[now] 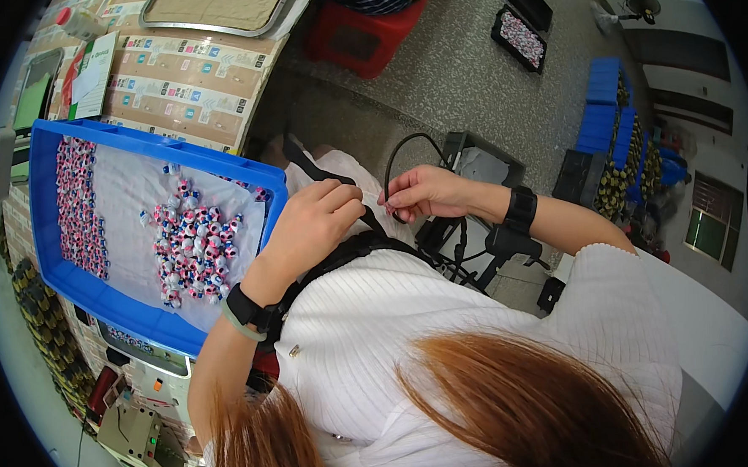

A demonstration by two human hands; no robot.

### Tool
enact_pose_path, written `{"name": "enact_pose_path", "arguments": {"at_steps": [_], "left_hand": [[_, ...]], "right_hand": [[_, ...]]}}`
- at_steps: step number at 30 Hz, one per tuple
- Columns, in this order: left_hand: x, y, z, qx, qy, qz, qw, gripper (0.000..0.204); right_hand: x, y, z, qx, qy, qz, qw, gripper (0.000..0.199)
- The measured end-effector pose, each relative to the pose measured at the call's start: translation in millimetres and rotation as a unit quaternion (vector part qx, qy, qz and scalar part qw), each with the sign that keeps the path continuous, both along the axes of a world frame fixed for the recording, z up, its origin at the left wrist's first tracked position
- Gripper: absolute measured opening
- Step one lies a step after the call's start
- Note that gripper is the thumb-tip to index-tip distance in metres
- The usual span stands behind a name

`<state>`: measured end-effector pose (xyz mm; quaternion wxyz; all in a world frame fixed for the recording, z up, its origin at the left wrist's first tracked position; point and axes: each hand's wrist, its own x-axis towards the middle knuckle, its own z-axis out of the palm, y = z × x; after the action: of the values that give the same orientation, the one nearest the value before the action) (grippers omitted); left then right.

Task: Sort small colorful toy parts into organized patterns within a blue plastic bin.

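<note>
My left hand (pixel 316 222) is curled shut around a black strap (pixel 303 163) that runs over my white ribbed top. My right hand (pixel 423 193) pinches a thin black cable (pixel 398 152) that loops up and back down in front of my chest. The two hands nearly touch each other. Both wrists wear black bands. To my left lies a blue tray (pixel 47 208) lined with white cloth, holding several small pink, white and blue parts (pixel 193 243), some in rows at the tray's left side and some in a loose heap.
A cardboard-covered bench (pixel 184 83) with a metal-framed board (pixel 218 9) lies beyond the tray. A red stool (pixel 364 35) with a seated person is at the top. Black trays (pixel 520 35) sit on the floor; blue crates (pixel 605 116) are stacked at right.
</note>
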<state>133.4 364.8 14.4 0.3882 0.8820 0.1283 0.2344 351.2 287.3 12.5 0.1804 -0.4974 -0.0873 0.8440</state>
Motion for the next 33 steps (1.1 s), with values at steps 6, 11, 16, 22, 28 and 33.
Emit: {"name": "enact_pose_path", "arguments": {"at_steps": [6,11,16,22,28,33], "left_hand": [[-2,1,-1,0.06,-0.027,0.014,0.998,0.016],[-2,1,-1,0.081,-0.051,0.027,0.995,0.017],[-1,1,-3,0.083,-0.057,0.04,0.994,0.017],[0,0,-2,0.098,-0.082,0.039,0.991,0.018],[-5,-2,0,0.146,-0.114,0.015,0.983,0.019],[-6,-4,-6,0.173,-0.127,0.015,0.977,0.019]], "right_hand": [[-5,7,3,-0.051,-0.007,-0.015,0.999,0.016],[-10,10,0,-0.043,0.011,-0.037,0.998,0.013],[-15,6,-3,-0.059,0.041,-0.051,0.996,0.011],[-16,2,-10,-0.08,0.066,-0.081,0.991,0.009],[-13,0,-13,-0.109,0.092,-0.087,0.986,0.009],[-13,-2,-23,-0.099,0.146,-0.075,0.981,0.009]]}}
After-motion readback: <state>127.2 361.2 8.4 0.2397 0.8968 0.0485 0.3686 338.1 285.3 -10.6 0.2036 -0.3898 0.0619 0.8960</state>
